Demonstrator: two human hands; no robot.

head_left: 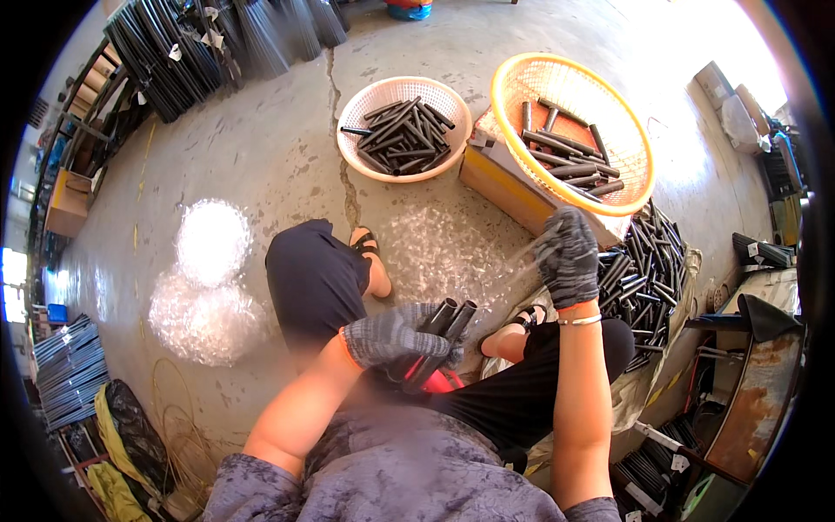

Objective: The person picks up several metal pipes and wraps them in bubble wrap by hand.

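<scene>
Head: black tubes (pixel 459 322) in left hand (pixel 391 337)

Left hand (pixel 391 337) around black tubes (pixel 447 320), right hand (pixel 567 261) near orange basket (pixel 646 150).

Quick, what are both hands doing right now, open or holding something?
Left hand: closed, holding black tubes.
Right hand: closed; too blurred to tell if it holds anything.

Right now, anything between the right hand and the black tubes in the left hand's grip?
Nothing solid visible between the right hand and the black tubes in the left hand; just a blurred clear strip at the right hand.
</scene>
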